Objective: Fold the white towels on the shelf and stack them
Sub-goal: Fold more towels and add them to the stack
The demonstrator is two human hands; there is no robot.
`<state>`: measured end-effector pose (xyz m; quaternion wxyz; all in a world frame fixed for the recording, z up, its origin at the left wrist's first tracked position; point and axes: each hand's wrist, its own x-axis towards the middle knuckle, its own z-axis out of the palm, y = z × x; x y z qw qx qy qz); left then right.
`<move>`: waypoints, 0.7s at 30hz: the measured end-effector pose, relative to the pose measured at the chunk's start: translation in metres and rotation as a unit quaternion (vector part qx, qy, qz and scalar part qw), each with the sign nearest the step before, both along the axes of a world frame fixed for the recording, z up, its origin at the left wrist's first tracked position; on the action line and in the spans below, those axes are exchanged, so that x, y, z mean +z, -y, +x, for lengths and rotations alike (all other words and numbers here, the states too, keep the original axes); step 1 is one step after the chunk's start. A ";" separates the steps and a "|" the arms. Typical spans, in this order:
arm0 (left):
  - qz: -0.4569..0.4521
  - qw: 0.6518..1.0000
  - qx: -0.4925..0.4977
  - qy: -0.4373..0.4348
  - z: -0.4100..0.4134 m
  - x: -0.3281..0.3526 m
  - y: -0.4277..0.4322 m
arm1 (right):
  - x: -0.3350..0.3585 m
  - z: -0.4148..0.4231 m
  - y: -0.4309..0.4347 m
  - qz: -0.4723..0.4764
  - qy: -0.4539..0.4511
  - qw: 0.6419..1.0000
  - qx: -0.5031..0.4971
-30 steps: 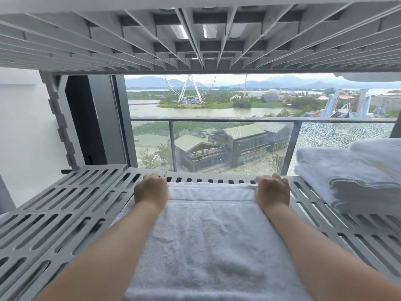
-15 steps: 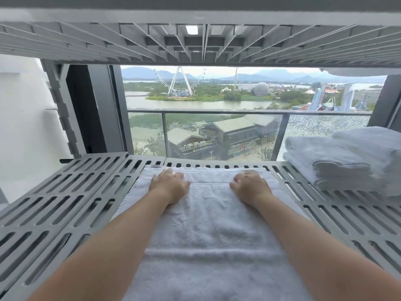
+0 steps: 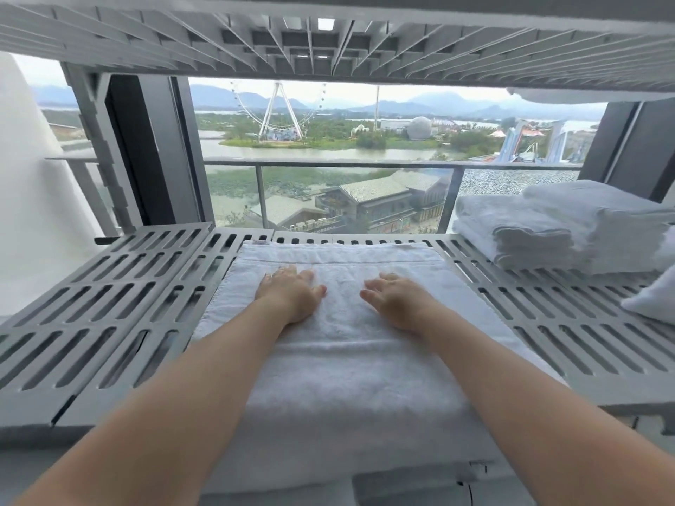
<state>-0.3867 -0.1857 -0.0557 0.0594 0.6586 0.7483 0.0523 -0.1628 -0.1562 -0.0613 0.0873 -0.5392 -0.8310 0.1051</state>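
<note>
A white towel (image 3: 339, 359) lies folded lengthwise down the middle of the grey slatted shelf (image 3: 109, 315), its near end hanging over the front edge. My left hand (image 3: 292, 294) lies flat on the towel left of its centre, fingers spread. Beside it, my right hand (image 3: 394, 301) rests flat on the towel as well, fingers straight. Both palms press on the cloth a little behind its far edge. A stack of folded white towels (image 3: 562, 224) sits at the back right of the shelf.
Another white cloth (image 3: 653, 297) pokes in at the right edge. A second slatted shelf (image 3: 328, 42) hangs low overhead. Behind the shelf are a dark window frame (image 3: 157, 155) and a glass balcony rail (image 3: 328, 164).
Both hands have slid back from the towel's far edge toward me and closer together, and their fingers have flattened out. The camera has pulled back, showing the towel's near end.
</note>
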 end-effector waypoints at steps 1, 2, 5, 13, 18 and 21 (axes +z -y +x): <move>0.001 1.000 -0.001 -0.001 0.004 0.000 0.007 | 0.002 0.003 0.008 -0.002 -0.012 1.000 0.003; 0.003 1.000 -0.003 0.000 0.007 0.001 0.014 | 0.004 0.006 0.016 0.006 -0.032 0.999 0.008; 0.004 1.000 -0.010 -0.004 0.017 -0.001 0.039 | 0.006 0.017 0.046 0.158 -0.091 0.982 0.046; 0.019 1.000 -0.006 -0.009 0.047 -0.002 0.131 | -0.004 0.048 0.135 0.229 -0.108 0.961 0.115; 0.037 0.998 -0.049 -0.023 0.066 -0.008 0.188 | -0.013 0.070 0.175 0.249 -0.051 0.959 0.127; 0.066 0.991 -0.090 -0.076 0.066 -0.021 0.220 | -0.028 0.089 0.196 0.283 -0.034 0.947 0.151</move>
